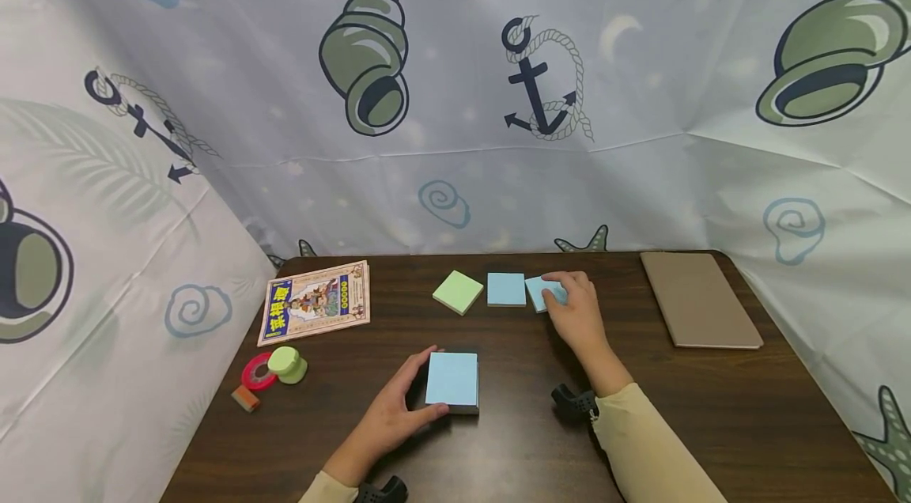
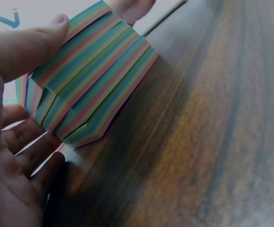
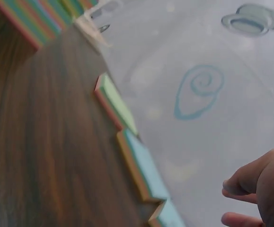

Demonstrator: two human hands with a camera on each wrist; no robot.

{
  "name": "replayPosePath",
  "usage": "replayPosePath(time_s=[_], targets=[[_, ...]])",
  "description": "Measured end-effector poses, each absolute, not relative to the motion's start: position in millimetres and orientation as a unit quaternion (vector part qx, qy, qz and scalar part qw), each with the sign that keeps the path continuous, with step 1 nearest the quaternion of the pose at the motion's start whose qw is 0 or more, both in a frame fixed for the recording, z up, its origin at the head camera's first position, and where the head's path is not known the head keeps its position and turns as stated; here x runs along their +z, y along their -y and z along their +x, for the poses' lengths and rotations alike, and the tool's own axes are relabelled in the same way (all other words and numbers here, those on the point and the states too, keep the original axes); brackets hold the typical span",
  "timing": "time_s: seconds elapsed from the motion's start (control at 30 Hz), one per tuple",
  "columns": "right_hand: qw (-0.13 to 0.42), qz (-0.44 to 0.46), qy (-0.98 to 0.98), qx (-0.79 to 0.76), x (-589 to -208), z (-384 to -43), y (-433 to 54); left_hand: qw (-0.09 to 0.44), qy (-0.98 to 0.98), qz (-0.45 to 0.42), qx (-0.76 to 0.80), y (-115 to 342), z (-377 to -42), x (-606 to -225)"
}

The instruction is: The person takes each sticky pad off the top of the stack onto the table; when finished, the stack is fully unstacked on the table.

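A thick stack of sticky notes (image 1: 452, 379), light blue on top, stands near the front middle of the table. My left hand (image 1: 395, 408) grips it from the left, thumb at the near side and fingers at the far side. Its striped, uneven layers (image 2: 89, 80) show in the left wrist view. Further back, my right hand (image 1: 578, 309) is over a small tilted light blue sticky note pad (image 1: 535, 296), thumb and forefinger spread apart. Left of that pad lie another blue pad (image 1: 506, 290) and a light green pad (image 1: 458, 293), turned at an angle.
An illustrated booklet (image 1: 316, 303) lies at the back left. In front of it are a red tape roll (image 1: 257, 373), a green round-topped object (image 1: 288, 364) and a small orange block (image 1: 245, 398). A flat brown notebook (image 1: 701, 300) is at the right; a patterned curtain (image 1: 455, 92) hangs behind.
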State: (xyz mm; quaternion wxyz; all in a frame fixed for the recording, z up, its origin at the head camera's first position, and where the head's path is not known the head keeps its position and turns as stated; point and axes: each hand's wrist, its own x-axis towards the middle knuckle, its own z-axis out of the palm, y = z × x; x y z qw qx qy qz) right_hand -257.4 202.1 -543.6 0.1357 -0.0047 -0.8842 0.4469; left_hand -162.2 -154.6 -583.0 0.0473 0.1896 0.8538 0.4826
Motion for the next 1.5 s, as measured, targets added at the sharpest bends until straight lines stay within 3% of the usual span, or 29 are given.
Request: replayPosePath(time_s=[0.4, 0.67, 1.17, 1.5], targets=[[0.083, 0.148, 0.894, 0.415, -501, -240, -186, 0.055, -0.854, 0.179, 0.486, 154, -162, -580], [-0.019, 0.268, 0.884, 0.383, -483, -222, -170, 0.055, -0.853, 0.180, 0.488, 155, -162, -581], [-0.106, 0.374, 0.871, 0.300, -475, -194, -133, 0.084, -0.853, 0.157, 0.491, 155, -162, -579], [-0.114, 0.379, 0.878, 0.268, -486, -185, -120, 0.075, -0.848, 0.172, 0.496, 154, -161, -578]])
